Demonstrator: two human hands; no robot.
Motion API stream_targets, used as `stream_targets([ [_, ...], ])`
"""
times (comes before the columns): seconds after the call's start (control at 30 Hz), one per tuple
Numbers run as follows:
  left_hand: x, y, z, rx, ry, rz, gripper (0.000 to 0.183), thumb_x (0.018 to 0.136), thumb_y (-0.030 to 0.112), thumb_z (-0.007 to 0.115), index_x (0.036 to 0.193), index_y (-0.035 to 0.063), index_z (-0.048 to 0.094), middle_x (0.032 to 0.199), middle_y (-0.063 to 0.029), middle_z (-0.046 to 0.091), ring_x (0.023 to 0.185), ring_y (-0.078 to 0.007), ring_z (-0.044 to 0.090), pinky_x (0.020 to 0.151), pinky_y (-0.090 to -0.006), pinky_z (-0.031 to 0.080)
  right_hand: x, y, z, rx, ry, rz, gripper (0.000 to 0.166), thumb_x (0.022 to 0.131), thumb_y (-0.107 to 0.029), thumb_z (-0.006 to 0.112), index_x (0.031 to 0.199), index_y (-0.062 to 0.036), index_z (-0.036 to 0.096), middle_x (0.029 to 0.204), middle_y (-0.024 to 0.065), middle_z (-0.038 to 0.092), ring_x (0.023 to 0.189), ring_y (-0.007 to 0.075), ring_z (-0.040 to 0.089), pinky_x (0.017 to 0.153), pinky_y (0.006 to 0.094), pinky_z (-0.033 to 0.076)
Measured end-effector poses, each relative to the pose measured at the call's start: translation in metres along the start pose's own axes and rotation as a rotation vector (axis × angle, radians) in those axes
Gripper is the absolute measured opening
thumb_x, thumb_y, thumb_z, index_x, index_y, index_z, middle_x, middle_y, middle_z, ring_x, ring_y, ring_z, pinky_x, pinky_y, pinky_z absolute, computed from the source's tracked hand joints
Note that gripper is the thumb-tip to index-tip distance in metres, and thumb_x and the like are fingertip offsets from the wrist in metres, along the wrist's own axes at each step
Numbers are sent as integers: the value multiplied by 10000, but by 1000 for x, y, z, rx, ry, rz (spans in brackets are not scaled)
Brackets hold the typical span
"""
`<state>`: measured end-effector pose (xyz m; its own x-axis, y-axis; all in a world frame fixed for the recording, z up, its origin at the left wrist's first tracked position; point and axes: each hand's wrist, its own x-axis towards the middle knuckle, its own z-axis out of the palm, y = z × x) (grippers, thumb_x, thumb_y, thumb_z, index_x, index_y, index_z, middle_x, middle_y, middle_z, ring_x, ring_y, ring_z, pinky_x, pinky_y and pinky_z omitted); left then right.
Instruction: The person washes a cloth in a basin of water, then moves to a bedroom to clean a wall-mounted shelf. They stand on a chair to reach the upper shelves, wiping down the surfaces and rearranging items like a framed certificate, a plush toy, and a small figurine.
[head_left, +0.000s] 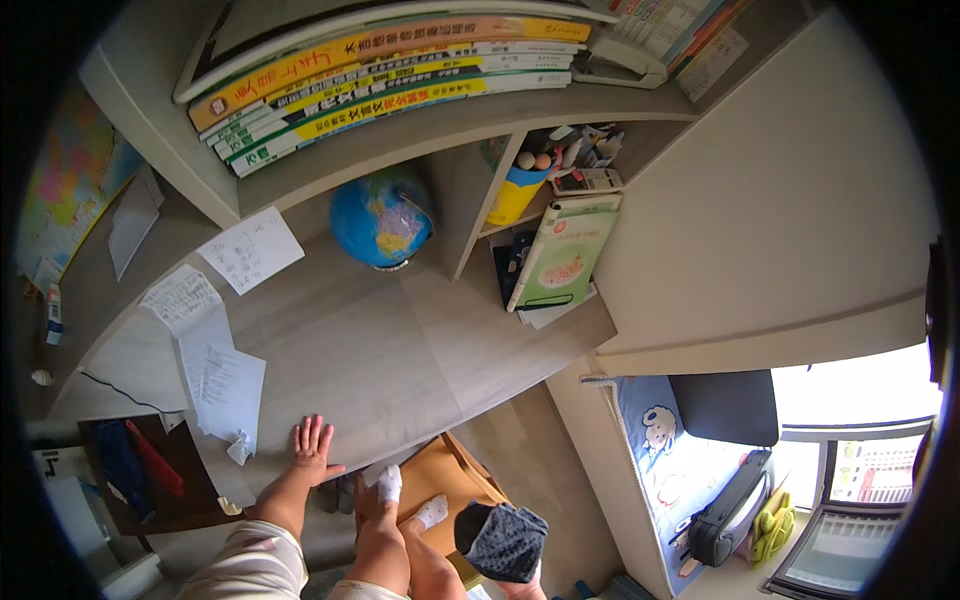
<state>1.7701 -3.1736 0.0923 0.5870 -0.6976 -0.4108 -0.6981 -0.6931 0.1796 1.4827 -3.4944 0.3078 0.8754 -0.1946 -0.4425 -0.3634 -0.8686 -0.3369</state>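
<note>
My left hand (312, 450) rests palm down on the wooden desk (360, 352) near its front edge, with its fingers spread. It holds nothing. At the bottom of the view, my right hand (523, 588) grips a bunched dark grey cloth (504, 541), which covers most of the fingers. The cloth is held above the floor to the right of an orange-brown chair (454, 480). My feet, in white socks (431, 511), are on the chair seat. Loose sheets of written paper (229, 390) lie on the desk beyond my left hand.
A globe (382, 217) stands at the back of the desk, under a shelf with stacked books (390, 82). A green book (566, 255) leans by the cubby, which holds a yellow cup (517, 195). A black case (727, 510) lies on the window ledge at right.
</note>
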Motion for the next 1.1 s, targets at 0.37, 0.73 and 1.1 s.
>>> stream_targets([
  [0.37,35,57,-49,297,-418,-321,1051,732,633,604,1503,223,21,1559,-94,-99,1425,-357,-20,1131,-537,56,3,-23,-59,28,346,72,234,786,-228,531,924,-47,586,882,129,603,823,267,582,738,378,484],
  [0.73,-8,193,-161,-214,-355,147,318,816,202,523,1103,132,641,1154,-133,602,1075,-353,543,920,-481,408,-1,-74,-175,163,558,-46,248,798,-241,531,946,-51,589,898,121,613,834,269,585,754,365,482],
  [1.1,-56,157,-260,-399,-351,61,215,853,214,502,957,112,661,954,-108,652,870,-278,603,755,-421,450,-28,-107,-262,63,692,-153,262,809,-254,530,968,-55,593,914,114,622,845,272,589,770,352,481],
])
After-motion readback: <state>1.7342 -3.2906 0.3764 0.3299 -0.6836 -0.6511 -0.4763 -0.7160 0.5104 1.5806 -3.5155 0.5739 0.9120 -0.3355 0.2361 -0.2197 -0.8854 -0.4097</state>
